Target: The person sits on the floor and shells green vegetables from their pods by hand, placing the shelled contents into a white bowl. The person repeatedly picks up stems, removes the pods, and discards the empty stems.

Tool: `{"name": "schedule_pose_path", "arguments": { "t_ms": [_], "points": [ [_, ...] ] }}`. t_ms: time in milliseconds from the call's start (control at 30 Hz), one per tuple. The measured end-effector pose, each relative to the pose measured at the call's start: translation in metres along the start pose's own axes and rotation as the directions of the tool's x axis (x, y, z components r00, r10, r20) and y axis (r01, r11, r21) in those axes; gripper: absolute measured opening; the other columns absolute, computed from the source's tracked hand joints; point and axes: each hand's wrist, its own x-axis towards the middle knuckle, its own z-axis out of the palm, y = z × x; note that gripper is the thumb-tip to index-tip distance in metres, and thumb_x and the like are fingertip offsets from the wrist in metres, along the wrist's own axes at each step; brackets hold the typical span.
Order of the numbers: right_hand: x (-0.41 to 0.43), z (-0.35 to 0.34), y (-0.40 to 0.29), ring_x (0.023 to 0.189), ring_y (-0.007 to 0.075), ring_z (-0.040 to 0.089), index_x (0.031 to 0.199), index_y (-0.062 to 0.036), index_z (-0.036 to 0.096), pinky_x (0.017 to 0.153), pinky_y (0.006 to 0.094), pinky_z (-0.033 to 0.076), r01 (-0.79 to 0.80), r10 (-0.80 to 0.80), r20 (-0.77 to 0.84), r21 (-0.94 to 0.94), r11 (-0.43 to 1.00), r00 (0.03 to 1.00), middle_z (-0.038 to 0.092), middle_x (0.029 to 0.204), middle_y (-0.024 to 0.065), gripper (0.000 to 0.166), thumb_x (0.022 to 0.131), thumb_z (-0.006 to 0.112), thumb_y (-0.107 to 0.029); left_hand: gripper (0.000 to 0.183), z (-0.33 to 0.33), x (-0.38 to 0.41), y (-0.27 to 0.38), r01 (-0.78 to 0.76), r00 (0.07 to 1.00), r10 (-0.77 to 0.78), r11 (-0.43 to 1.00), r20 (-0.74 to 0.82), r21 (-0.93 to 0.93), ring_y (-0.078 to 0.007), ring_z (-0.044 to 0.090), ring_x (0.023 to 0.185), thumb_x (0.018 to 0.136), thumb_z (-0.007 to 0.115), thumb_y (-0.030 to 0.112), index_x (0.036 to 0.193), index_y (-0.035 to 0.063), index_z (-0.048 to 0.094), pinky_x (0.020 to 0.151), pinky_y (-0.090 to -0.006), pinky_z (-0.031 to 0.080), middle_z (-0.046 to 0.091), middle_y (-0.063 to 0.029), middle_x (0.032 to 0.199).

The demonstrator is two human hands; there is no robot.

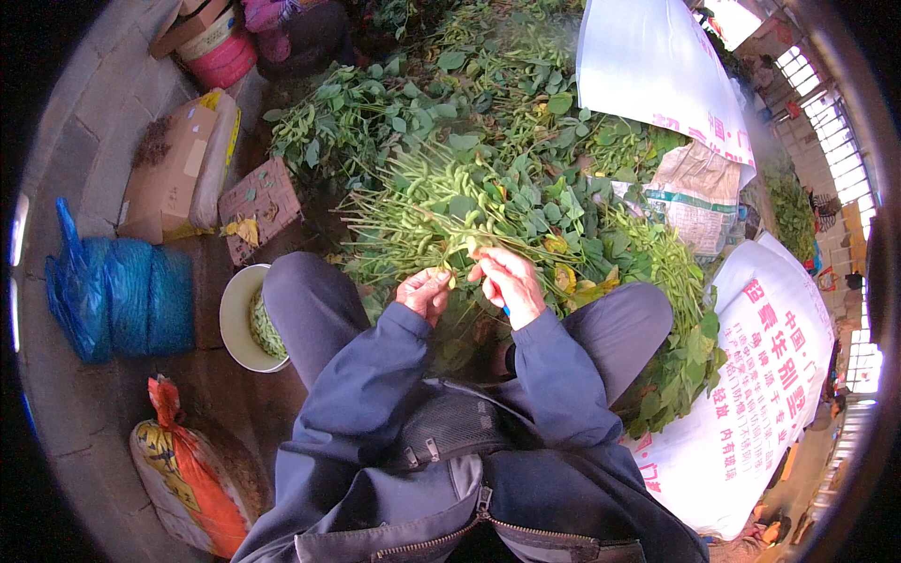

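My left hand [424, 294] pinches a small green soybean pod [452, 279] between thumb and fingertips. Close on its right, my right hand [510, 283] has its fingers closed on a soybean stem at the edge of the pile. A small blue piece [507, 310] shows under that palm; I cannot tell what it is. Both hands are in front of a bundle of cut soybean plants [429, 204], its stalk ends towards the left and pods among them. By my left knee, a white bucket [236, 310] leans with picked green pods [266, 331] inside.
More soybean plants [507, 70] cover the ground ahead. White printed sheets [654, 63] rise at right, near a woven sack [693, 197]. Along the left are a cardboard box [172, 169], blue plastic bundle [130, 299] and tied orange-white bag [190, 478]. Another person [303, 32] sits at the top.
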Motion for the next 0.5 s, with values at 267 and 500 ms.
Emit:
{"name": "schedule_pose_path", "arguments": {
  "t_ms": [267, 500],
  "points": [
    [-0.024, 0.012, 0.025, 0.06, 0.0054, 0.047, 0.122, 0.0002, 0.059, 0.053, 0.0202, 0.038, -0.031, 0.049, 0.127, -0.143, 0.989, 0.991, 0.065, 0.086, 0.0036, 0.035, 0.099, 0.054, -0.027, 0.016, -0.007, -0.003, -0.002, -0.012, 1.0, 0.012, 0.999, 0.008, 0.052, -0.0048, 0.036, 0.046, 0.094, 0.066, 0.022, 0.087, 0.0085, 0.065, 0.044, -0.0221, 0.024, 0.05, 0.0064, 0.057],
    [-0.026, 0.024, 0.029, 0.06, 0.0062, 0.049, 0.123, 0.0039, 0.057, 0.053, 0.0209, 0.04, 0.03, -0.017, 0.092, -0.135, 0.99, 0.996, 0.067, 0.089, 0.0054, 0.037, 0.099, 0.056, -0.024, 0.016, -0.003, -0.005, 0.001, -0.031, 0.99, 0.061, 0.974, -0.128, 0.225, -0.0056, 0.036, 0.042, 0.093, 0.068, 0.023, 0.087, 0.0087, 0.067, 0.04, -0.0229, 0.025, 0.051, 0.0053, 0.055]
  ]
}}
